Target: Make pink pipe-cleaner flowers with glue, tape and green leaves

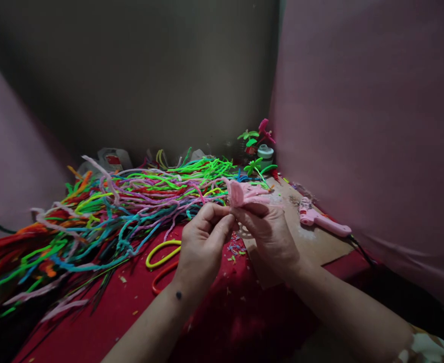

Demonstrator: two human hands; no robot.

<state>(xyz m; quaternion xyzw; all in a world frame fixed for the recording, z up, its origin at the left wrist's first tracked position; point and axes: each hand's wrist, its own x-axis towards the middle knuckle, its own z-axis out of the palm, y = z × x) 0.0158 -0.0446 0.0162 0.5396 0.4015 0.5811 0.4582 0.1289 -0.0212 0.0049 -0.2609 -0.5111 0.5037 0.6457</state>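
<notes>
My left hand (202, 242) and my right hand (269, 233) meet above a red cloth (222, 322), both with fingers pinched on a pink pipe-cleaner piece (244, 194) that is bent into loops and sticks up between them. A big heap of coloured pipe cleaners (104, 217) spreads to the left, close behind my left hand. A yellow loop (161, 254) and an orange loop (163, 275) lie on the cloth just left of my left wrist.
A brown cardboard sheet (313, 242) lies under and right of my right hand, with a pink glue gun (322, 219) on it. Small pipe-cleaner flowers (258, 136) and a small jar (265, 152) stand at the back. Pink walls close in left and right.
</notes>
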